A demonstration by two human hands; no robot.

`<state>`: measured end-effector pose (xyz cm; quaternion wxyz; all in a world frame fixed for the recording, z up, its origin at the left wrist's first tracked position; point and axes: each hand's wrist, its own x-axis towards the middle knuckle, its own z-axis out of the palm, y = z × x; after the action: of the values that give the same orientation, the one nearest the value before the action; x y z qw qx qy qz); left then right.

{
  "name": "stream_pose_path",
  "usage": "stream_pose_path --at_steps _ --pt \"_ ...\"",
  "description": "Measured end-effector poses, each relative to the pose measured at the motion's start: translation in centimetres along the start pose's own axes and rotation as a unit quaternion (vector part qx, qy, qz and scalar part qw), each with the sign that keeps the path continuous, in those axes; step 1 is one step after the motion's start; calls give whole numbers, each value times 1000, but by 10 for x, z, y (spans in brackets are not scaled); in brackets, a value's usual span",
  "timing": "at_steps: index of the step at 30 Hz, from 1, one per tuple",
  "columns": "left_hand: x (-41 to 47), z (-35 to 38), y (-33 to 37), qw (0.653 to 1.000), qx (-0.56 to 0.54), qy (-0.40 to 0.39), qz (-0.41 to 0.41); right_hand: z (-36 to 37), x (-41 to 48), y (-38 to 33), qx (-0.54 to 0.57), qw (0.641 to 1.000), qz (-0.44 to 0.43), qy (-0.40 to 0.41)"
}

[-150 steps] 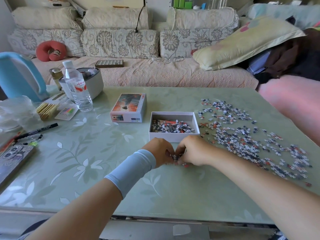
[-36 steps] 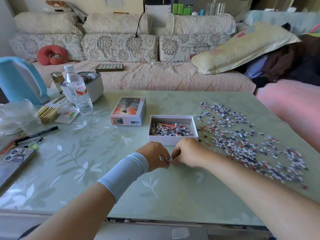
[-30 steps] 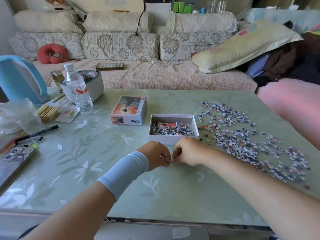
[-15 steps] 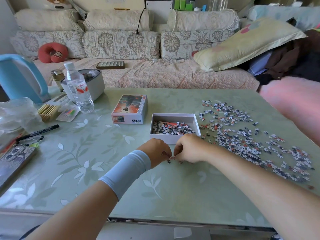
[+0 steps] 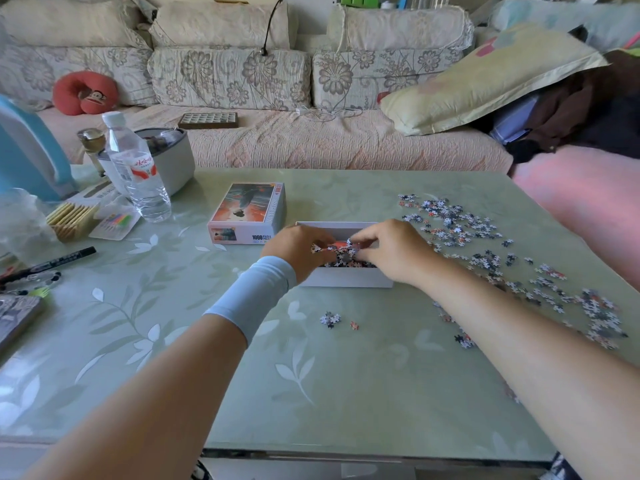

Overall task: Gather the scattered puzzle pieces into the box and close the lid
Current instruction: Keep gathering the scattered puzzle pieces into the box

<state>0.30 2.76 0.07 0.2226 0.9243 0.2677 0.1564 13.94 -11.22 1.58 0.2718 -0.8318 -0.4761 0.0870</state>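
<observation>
Fingers of left hand and right hand curl around puzzle pieces above the box.

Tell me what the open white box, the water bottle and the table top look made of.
Box: probably cardboard, matte white, thin straight walls.
Water bottle: clear glossy plastic, see-through, with a printed label.
Table top: glossy sheet, glass or vinyl, I cannot tell which; it mirrors light over a green leaf print.

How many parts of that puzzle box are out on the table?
2. The printed lid lies picture-side up; the open white box base sits just right of it, partly hidden by the left hand and right hand holding puzzle pieces over it.
</observation>
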Motion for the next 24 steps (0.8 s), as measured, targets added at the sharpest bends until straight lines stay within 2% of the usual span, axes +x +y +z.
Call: stream_pose_path --at_steps 5,8,11,13,15,19,24 --pt "-8 -1 0 994 46 -5 100 -4 -15 -12 -19 995 -87 -34" --pt "-23 -10 5 989 62 -13 131 0 -28 -19 -71 983 -89 -146" --pt "-40 -16 11 985 78 -105 116 13 -40 -16 -109 967 -60 -224" --pt "-49 -11 10 975 98 -172 102 18 -44 -14 -116 965 -57 -228" --pt "-57 -2 6 967 128 -195 100 19 -45 -14 -111 965 -61 -228" --pt "-62 9 6 974 103 -181 87 17 -45 -15 -106 965 -42 -237" --pt "-64 12 4 982 67 -166 59 23 -44 -20 -70 979 -33 -189"
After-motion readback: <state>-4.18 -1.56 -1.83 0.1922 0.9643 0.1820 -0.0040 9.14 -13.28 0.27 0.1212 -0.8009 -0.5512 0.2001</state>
